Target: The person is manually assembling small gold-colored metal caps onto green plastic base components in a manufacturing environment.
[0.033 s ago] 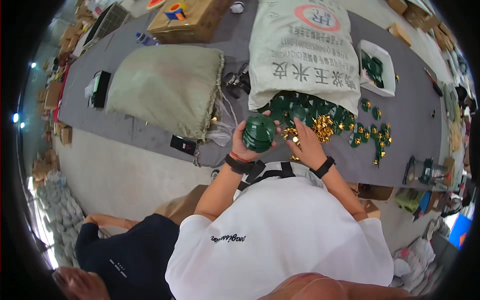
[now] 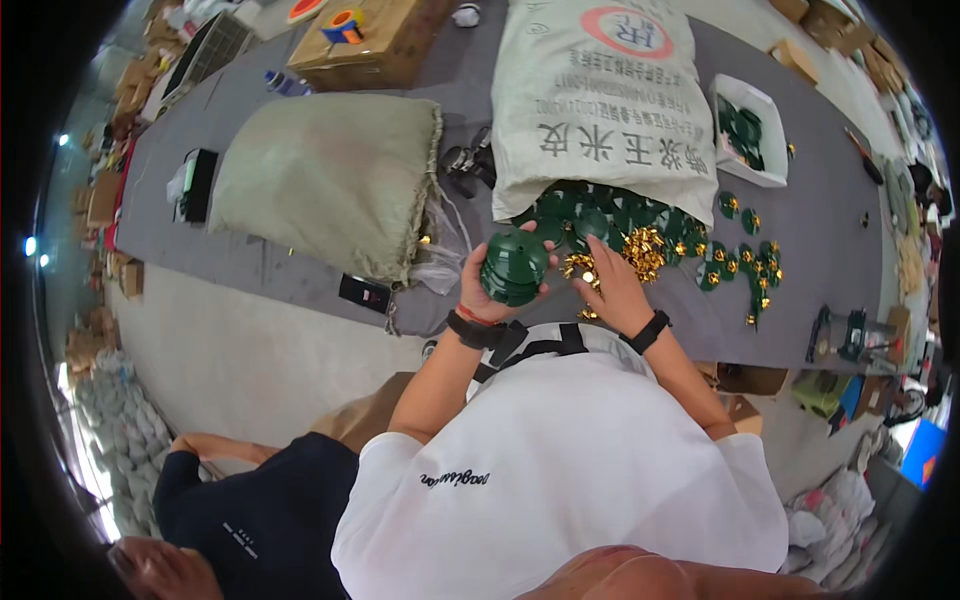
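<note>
My left hand point(image 2: 474, 284) is closed around a stack of glossy dark green domed discs point(image 2: 514, 262), held just above the table's near edge. A small hole shows in the top disc. My right hand point(image 2: 620, 292) is open, its fingers apart, beside a heap of shiny gold metal pieces point(image 2: 643, 254); nothing is seen in its grip. Beyond both hands, many more green discs point(image 2: 560, 206) spill from the mouth of a white woven sack point(image 2: 600, 100). To the right lie several green discs with gold pieces on them point(image 2: 712, 276).
The grey-covered table point(image 2: 480, 60) also bears a stuffed beige sack point(image 2: 325, 180), a white box of green pieces point(image 2: 735, 180), a cardboard box with a tape dispenser point(image 2: 375, 60), and a black phone-like box point(image 2: 364, 293). Another person in a dark shirt point(image 2: 265, 515) is at my left.
The whole view has shifted very slightly. Both hands and the stack of discs keep their places.
</note>
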`<state>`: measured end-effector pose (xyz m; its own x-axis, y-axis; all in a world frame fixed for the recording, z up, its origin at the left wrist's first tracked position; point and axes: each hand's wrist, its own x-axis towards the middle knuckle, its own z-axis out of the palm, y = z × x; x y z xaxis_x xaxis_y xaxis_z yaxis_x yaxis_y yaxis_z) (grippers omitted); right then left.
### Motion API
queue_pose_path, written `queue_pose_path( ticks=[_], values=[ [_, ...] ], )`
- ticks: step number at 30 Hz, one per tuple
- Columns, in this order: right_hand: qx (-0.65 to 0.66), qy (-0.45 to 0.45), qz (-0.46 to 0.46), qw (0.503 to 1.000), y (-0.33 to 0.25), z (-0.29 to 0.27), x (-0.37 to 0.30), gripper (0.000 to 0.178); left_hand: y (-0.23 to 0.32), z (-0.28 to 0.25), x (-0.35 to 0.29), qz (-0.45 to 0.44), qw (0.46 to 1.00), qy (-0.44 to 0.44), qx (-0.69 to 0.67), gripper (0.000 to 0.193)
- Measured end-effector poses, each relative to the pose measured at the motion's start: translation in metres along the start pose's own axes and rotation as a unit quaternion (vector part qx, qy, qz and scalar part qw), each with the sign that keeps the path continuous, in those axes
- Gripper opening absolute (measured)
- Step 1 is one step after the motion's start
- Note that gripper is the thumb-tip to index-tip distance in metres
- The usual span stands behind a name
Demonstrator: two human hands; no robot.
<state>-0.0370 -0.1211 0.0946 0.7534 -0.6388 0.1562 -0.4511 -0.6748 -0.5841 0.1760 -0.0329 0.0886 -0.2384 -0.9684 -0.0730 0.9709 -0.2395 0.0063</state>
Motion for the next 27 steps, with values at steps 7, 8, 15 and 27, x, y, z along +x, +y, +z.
queue_pose_path(
  ticks=[7,8,15,27],
  values=[
    [-0.040,0.004,0.122,0.992,0.060,-0.014,-0.027,0.064,-0.015,-0.002,0.003,-0.003,0.998,0.023,0.054,0.083],
    [-0.033,-0.004,0.142,0.989,0.071,-0.015,-0.030,0.063,-0.018,-0.004,0.005,-0.006,0.997,0.038,0.062,0.081],
    [-0.045,0.025,0.244,0.968,0.138,-0.018,-0.065,0.058,-0.036,-0.003,0.025,-0.026,0.990,0.137,0.022,0.072],
    [0.013,-0.015,0.421,0.907,0.235,0.032,-0.091,0.040,-0.050,-0.005,0.033,0.024,0.970,0.241,0.015,0.067]
  ],
)
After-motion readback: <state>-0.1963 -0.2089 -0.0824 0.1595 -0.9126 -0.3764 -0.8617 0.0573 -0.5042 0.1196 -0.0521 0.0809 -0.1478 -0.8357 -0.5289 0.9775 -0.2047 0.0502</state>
